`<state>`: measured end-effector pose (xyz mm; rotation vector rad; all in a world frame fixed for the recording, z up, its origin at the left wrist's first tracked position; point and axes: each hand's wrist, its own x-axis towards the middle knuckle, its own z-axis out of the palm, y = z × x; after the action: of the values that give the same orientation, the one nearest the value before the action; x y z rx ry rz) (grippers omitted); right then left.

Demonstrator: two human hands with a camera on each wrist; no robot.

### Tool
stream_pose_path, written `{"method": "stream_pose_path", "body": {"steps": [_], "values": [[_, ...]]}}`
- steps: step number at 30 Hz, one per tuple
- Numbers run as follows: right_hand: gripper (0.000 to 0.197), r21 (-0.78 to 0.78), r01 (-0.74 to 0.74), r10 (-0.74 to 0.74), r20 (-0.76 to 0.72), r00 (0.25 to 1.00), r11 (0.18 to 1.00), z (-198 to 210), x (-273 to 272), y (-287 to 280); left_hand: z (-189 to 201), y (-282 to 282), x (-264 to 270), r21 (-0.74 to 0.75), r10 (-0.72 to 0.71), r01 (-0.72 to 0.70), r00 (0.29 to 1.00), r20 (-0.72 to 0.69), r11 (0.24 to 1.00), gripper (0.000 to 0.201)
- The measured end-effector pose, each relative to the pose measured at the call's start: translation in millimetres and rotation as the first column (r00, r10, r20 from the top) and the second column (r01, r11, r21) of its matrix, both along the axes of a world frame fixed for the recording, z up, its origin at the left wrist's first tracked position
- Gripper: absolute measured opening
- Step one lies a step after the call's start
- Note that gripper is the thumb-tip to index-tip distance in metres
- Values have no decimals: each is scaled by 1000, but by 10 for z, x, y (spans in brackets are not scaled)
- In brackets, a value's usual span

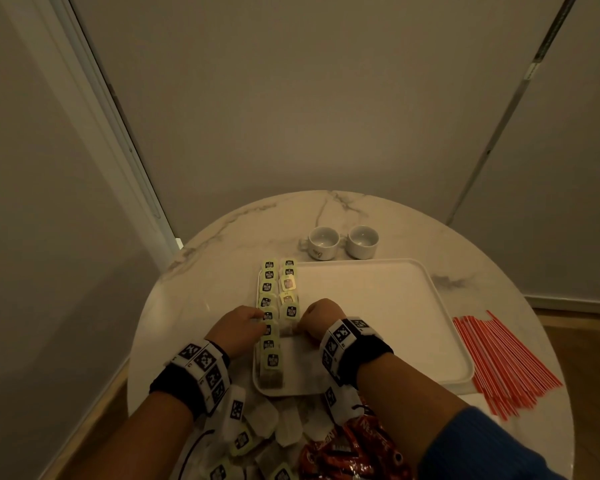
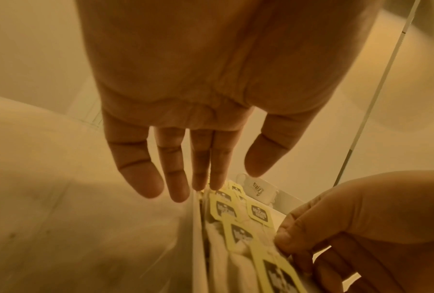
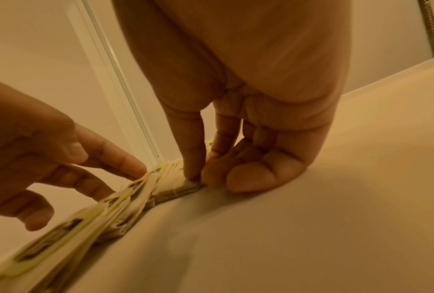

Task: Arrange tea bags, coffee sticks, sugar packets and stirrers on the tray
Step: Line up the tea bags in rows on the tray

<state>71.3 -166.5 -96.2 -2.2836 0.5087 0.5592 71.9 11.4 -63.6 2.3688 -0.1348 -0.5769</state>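
Right hand (image 3: 236,158) pinching a tea bag (image 3: 183,188) at the tray's (image 1: 378,306) nine o'clock side; left hand (image 2: 198,119) fingers straight, touching tags.

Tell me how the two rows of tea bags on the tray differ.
The left row hugs the tray edge and reaches its near end; the right row stops short, about midway. The left hand rests open on the left row; the right hand pinches the right row's nearest bag. Both overlap, tags up.
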Motion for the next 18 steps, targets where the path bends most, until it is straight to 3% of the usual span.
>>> {"method": "stream_pose_path", "body": {"steps": [18], "values": [[31, 100, 54, -55, 1, 999, 993, 106, -38, -60, 134, -1, -40, 36, -25, 25, 1000, 2, 999, 40]]}}
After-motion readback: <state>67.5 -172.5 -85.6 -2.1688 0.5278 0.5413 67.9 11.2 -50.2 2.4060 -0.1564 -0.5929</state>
